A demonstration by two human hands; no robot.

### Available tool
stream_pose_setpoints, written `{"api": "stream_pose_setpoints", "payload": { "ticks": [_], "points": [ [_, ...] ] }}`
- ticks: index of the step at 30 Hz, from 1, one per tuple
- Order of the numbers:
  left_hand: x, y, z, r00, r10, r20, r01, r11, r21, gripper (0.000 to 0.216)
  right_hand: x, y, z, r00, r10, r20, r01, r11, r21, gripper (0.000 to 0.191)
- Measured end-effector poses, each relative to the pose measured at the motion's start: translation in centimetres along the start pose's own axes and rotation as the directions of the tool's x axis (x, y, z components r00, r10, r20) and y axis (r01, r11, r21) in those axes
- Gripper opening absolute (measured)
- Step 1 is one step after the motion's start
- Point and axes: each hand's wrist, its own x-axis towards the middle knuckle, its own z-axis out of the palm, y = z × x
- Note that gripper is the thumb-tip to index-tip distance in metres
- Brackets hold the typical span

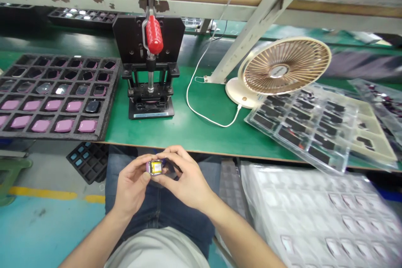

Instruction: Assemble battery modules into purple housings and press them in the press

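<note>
Between my hands, just off the table's front edge, is a small purple smartwatch case (148,168), with a silver-and-yellow battery (156,168) showing inside it. My left hand (132,184) grips the case from the left, thumb below and fingers above. My right hand (185,176) is closed at its right side, fingertips touching the case. A dark flat piece (170,169), possibly the watch screen, shows between my right thumb and fingers. Parts of the case are hidden by my fingertips.
A black foam tray (108,111) of pink and dark watch parts lies left. A toggle press (150,88) with a red handle stands behind my hands. A fan (282,67) with a white cable, clear plastic trays (342,163) and a bagged tray stack (282,201) are right.
</note>
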Motion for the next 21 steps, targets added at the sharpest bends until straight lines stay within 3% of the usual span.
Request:
{"api": "stream_pose_setpoints", "payload": {
  "ticks": [5, 9, 12, 15, 17, 19, 21],
  "points": [
    [0.1, -0.4, -0.7, 1.0, -0.029, 0.004, 0.029, 1.0, 0.006, 0.037, -0.4, 0.2, 0.5, 1.0, 0.003, 0.008, -0.003, 1.0, -0.015, 0.044],
    [0.2, 0.0, -0.1, 0.998, -0.065, 0.012, 0.065, 0.998, 0.006, 0.039, -0.1, 0.9, 1.0, 0.998, -0.035, -0.053, 0.034, 0.999, -0.018, 0.042],
    [-0.5, 0.8, 1.0, 0.988, -0.155, -0.006, 0.155, 0.987, 0.049, 0.046, -0.5, 0.3, 0.8, 0.991, -0.077, -0.107, 0.063, 0.99, -0.128, 0.04],
    [-1.3, 1.3, 0.6, 0.966, -0.251, -0.068, 0.258, 0.954, 0.15, 0.053, -2.4, -0.9, -0.6, 0.995, -0.067, -0.069, 0.053, 0.981, -0.189, 0.045],
    [-1.2, 1.0, -0.7, 0.95, -0.299, -0.086, 0.31, 0.928, 0.206, 0.066, -4.5, -1.1, -2.5, 0.996, 0.001, -0.089, -0.027, 0.959, -0.283, 0.033],
    [-0.5, 0.2, -2.3, 0.932, -0.344, -0.116, 0.362, 0.896, 0.258, 0.078, -7.3, -0.4, -5.6, 0.963, 0.122, -0.239, -0.217, 0.878, -0.427, 0.019],
    [0.2, -0.8, -3.7, 0.902, -0.407, -0.142, 0.431, 0.841, 0.327, 0.075, -10.8, 0.8, -10.1, 0.852, 0.236, -0.468, -0.477, 0.72, -0.505, 0.032]
  ]
}}
